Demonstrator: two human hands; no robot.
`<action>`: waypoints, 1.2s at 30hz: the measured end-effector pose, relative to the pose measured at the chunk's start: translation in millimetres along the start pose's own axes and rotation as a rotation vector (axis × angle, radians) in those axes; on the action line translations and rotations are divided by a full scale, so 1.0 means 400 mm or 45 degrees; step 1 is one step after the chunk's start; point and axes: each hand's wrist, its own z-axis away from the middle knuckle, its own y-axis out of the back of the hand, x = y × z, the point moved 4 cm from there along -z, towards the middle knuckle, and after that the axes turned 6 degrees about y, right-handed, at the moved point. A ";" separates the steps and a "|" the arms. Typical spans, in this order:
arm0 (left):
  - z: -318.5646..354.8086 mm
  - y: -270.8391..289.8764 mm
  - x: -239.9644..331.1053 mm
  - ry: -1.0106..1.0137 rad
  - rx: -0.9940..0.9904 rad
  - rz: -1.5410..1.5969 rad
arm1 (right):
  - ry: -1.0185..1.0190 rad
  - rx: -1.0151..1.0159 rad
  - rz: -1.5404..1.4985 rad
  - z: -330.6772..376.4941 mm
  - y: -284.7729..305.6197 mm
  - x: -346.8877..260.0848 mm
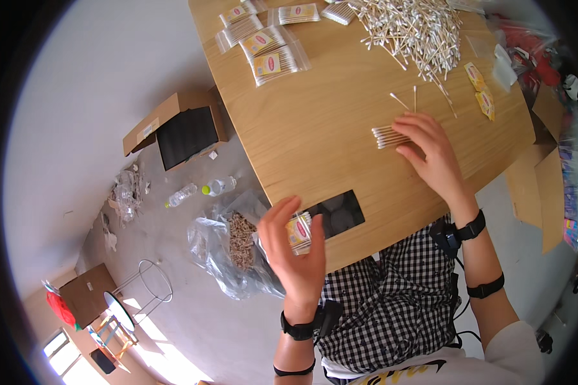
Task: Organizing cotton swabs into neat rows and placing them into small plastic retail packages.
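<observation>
My right hand point(432, 154) is over the table, thumb and fingers closed from both sides around a small flat row of cotton swabs point(384, 137). The row's white tips stick out to the left of the fingers. Near the table's front left corner, my left hand point(291, 253) has a small clear pack of cotton swabs point(299, 232) with a yellow and white card between its thumb and fingers. Part of this pack is hidden by the hand. Just right of it lies a dark flat rectangle point(338, 214). Two loose swabs point(401, 101) lie beyond my right hand.
A big heap of loose cotton swabs point(417, 32) covers the table's far side. Several filled packs point(266, 54) lie far left; yellow cards point(480, 93) lie at right. On the floor are an open carton point(189, 131), bottles point(218, 186) and a clear plastic bag point(212, 256).
</observation>
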 end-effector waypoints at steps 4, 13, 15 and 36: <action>-0.031 -0.129 0.085 -0.176 -0.312 0.002 | -0.021 0.171 -0.076 0.000 0.013 -0.039; -0.121 -0.342 0.115 -0.519 -0.528 -0.234 | -0.325 0.363 -0.279 -0.059 0.004 0.086; -0.122 -0.350 0.107 -0.502 -0.448 -0.208 | -0.140 0.187 -0.359 -0.065 -0.017 0.046; -0.040 -0.329 0.077 -0.390 -0.219 -0.279 | 0.014 0.216 -0.298 -0.037 -0.009 0.003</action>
